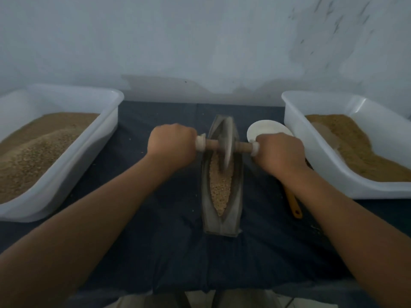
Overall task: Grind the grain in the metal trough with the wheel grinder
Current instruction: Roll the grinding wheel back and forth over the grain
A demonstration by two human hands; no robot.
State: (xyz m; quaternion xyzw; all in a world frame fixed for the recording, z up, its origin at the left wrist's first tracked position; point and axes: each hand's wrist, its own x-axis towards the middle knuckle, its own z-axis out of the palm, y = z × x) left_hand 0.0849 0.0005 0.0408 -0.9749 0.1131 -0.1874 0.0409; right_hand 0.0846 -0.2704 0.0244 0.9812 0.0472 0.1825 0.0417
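A boat-shaped metal trough [236, 210] lies lengthwise on the dark cloth in the middle, with pale grain [220, 187] along its groove. The wheel grinder [225, 150], a metal disc on a wooden axle, stands in the far half of the groove and looks motion-blurred. My left hand [172, 144] grips the left end of the axle. My right hand [279, 152] grips the right end. Both fists are curled round the white-capped handles.
A white tub [66, 174] of brown grain stands at the left, and a second white tub [322, 165] of finer brown meal at the right. A white dish [269, 128] sits behind my right hand. A yellow tool handle [293, 204] lies under my right forearm. A wall stands just behind.
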